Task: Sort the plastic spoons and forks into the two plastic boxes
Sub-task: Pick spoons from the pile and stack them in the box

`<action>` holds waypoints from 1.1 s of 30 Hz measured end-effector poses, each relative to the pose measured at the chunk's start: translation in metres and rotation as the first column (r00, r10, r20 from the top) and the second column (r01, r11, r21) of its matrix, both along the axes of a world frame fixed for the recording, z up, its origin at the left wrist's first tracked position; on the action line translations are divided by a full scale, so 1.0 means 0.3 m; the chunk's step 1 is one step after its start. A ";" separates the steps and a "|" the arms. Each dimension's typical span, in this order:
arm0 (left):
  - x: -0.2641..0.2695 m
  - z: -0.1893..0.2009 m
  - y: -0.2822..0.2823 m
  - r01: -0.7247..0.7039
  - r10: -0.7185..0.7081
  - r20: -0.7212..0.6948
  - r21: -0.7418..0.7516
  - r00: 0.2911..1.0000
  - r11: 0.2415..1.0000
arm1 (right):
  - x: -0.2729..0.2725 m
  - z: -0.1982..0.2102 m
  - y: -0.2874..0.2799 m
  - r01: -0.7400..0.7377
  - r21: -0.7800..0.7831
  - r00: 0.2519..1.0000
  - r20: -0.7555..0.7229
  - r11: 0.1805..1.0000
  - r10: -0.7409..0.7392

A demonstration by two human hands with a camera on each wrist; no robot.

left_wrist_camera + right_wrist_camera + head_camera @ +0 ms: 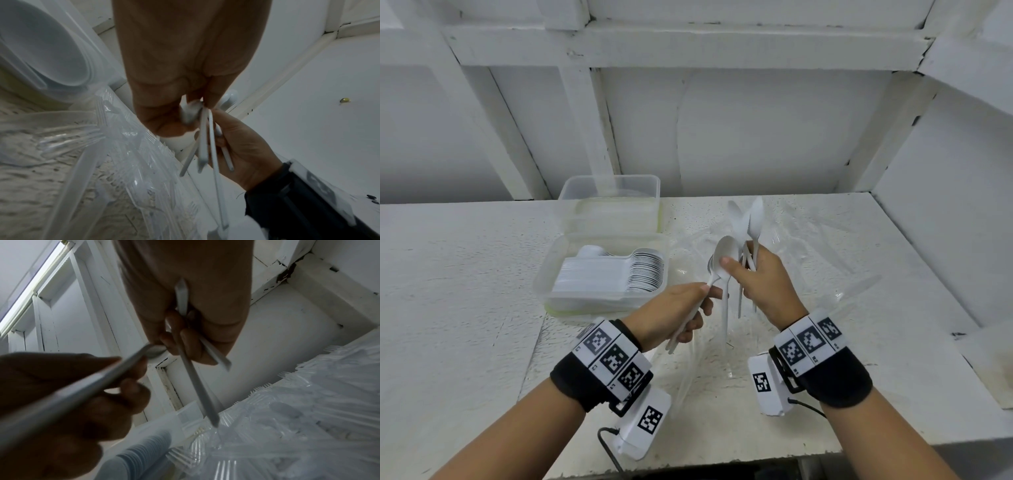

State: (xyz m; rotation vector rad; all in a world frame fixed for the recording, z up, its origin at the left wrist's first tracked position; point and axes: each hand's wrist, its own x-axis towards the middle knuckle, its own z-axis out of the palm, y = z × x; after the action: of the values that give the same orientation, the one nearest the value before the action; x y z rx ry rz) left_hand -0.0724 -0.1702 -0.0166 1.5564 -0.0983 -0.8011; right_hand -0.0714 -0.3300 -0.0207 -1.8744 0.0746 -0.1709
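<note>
My right hand (763, 277) grips a bunch of white plastic spoons (751, 222), bowls up, handles hanging down below the fist (197, 386). Its thumb presses on the bowl of one spoon (724, 255). My left hand (681, 313) grips that spoon's handle along with other white handles (61, 395). Both hands hover above a heap of clear plastic forks (808, 274) on the table (448, 274). The near clear box (544, 284) holds a neat row of white spoons (619, 274). Behind it stands a second clear box (609, 198), which looks empty.
The clear forks (133, 154) spread across the table's middle and right (287, 418). A white wall with wooden framing (722, 137) closes the back and right side. A white step (989, 356) juts at the right edge.
</note>
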 end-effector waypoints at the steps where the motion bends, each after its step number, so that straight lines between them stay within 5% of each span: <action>1: 0.001 -0.003 0.000 -0.003 0.003 0.032 0.017 0.999 1.000 | -0.001 -0.002 0.001 -0.008 -0.016 1.000 -0.011 1.000 0.008; 16: -0.007 -0.014 -0.024 -0.072 0.058 -0.094 -0.156 0.994 0.985 | -0.012 -0.023 0.040 0.091 0.017 0.994 -0.059 0.996 -0.090; 21: 0.001 -0.017 -0.033 -0.164 0.165 -0.004 -0.094 0.986 0.982 | -0.012 -0.023 0.042 0.116 0.107 0.984 -0.150 0.987 -0.100; 27: 0.009 -0.029 -0.045 -0.261 0.271 0.090 -0.111 0.958 0.959 | -0.030 -0.016 0.056 0.112 0.127 0.992 -0.078 0.985 -0.103; 33: 0.014 -0.034 -0.047 -0.332 0.342 0.021 -0.199 0.939 0.922 | -0.038 -0.031 0.073 0.207 0.161 0.978 -0.070 0.965 -0.198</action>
State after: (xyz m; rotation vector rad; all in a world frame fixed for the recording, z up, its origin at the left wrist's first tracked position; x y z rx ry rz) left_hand -0.0681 -0.1844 -0.0268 1.3619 0.0510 -0.4610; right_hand -0.0829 -0.3082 -0.0299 -1.7013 0.3094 -0.2481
